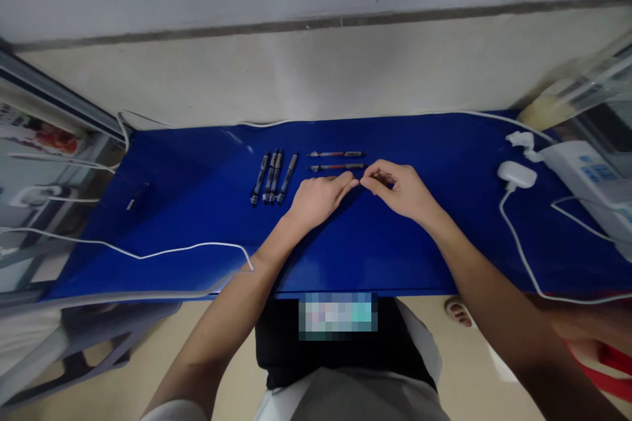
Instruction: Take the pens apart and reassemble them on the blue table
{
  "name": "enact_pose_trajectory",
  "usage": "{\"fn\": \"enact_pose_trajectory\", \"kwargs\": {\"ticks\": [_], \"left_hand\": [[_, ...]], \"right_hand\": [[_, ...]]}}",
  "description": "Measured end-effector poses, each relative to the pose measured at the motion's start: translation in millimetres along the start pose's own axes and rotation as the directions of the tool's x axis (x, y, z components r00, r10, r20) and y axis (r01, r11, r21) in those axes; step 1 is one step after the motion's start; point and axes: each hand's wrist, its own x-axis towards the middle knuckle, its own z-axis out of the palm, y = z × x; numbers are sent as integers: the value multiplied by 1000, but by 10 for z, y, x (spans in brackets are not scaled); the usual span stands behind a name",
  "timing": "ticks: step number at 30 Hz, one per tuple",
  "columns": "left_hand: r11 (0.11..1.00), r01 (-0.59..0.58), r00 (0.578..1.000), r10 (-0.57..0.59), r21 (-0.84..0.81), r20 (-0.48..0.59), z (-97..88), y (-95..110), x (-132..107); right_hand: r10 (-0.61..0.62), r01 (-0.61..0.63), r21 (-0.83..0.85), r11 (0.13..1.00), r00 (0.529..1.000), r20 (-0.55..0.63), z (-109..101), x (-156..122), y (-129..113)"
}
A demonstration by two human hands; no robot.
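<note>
1. Blue tabletop [197,210] — four dark, clear-barrelled pens [271,177] lie side by side on it, with two slimmer pens [336,159] crosswise just to their right.
2. Left hand [318,200], nearest the four pens, and right hand [397,189], nearest the two, curl loosely, fingertips almost meeting — whether they grasp anything, I cannot tell.
3. Printing on the pens is too small to read.

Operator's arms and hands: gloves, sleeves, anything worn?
No gloves on the left hand or right hand, and neither wrist shows a watch, band or cable. Both forearms are bare. A white sleeve shows at the bottom edge on the left arm; no right sleeve is in view.
</note>
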Motion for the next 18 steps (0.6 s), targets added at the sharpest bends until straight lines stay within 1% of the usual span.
{"fn": "enact_pose_trajectory", "kwargs": {"ticks": [2, 5, 7, 9, 11, 15, 18], "left_hand": [[1000, 1, 1000, -1, -20, -2, 2, -6, -2], [997, -60, 998, 60, -44, 7, -6, 4, -9], [998, -64, 998, 64, -26, 15, -9, 15, -10], [1000, -25, 999, 25, 0, 21, -7, 19, -8], [1000, -1, 1000, 1, 1, 23, -5, 12, -6], [999, -48, 999, 48, -17, 11, 4, -5, -8], [999, -39, 999, 38, 36, 15, 34, 17, -12]], "right_hand": [[-10, 10, -27, 1000, 1000, -8, 6, 2, -1], [3, -2, -95, 995, 1000, 12, 14, 3, 5], [15, -14, -67, 998, 1000, 23, 13, 1, 8], [9, -9, -9, 1000, 1000, 11, 4, 2, 7], [-8, 8, 15, 1000, 1000, -1, -8, 5, 2], [-17, 18, -43, 999, 999, 36, -23, 5, -17], [42, -42, 13, 999, 999, 27, -6, -5, -38]]}}
